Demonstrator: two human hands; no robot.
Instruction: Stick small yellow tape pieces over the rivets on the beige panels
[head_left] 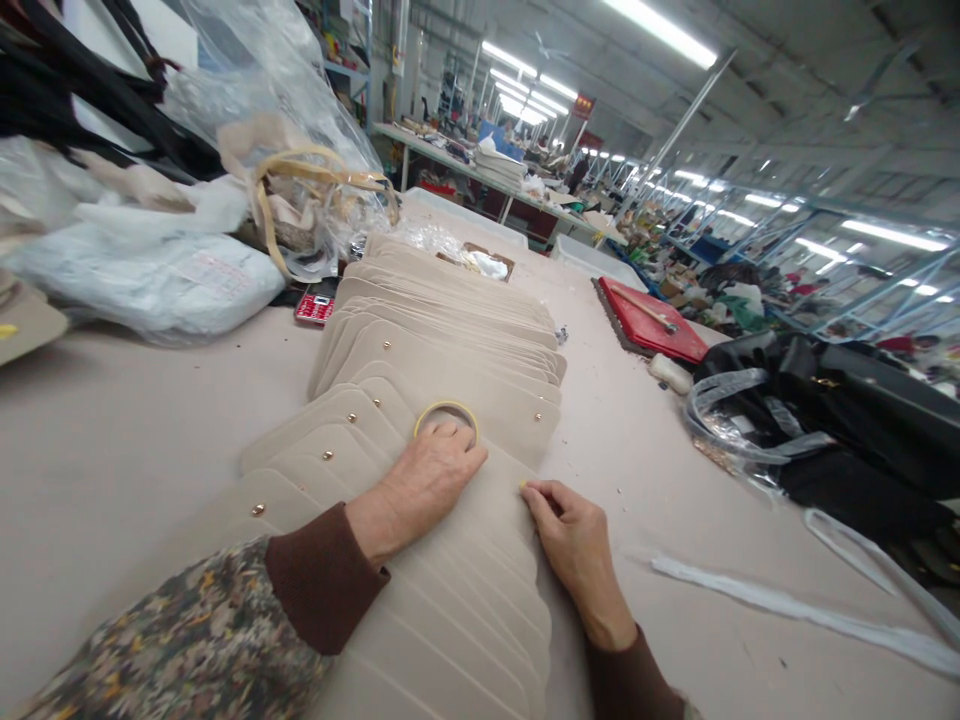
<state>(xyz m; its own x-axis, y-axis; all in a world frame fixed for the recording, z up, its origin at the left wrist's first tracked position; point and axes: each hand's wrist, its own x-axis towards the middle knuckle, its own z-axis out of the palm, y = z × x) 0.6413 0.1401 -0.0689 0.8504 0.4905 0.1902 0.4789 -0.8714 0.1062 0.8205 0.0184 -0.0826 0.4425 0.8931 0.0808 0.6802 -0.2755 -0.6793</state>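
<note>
Many beige bag panels (442, 360) lie fanned out in overlapping rows down the table, several with small gold snaps (328, 455) near their corners. My left hand (424, 480) rests over the middle of the panels, its fingers curled on a roll of yellow tape (448, 408) whose far rim shows beyond the knuckles. To its right, my right hand (568, 525) pinches a small piece of yellow tape (523, 485) between thumb and forefinger, at the right edge of a panel.
Plastic-wrapped bundles (150, 275) and a beige strap (266, 215) crowd the left. A red board (652, 318) with a hammer (645, 308) lies at the right, near black bags (840, 420). A white strip (787, 605) crosses the table's (622, 440) right front.
</note>
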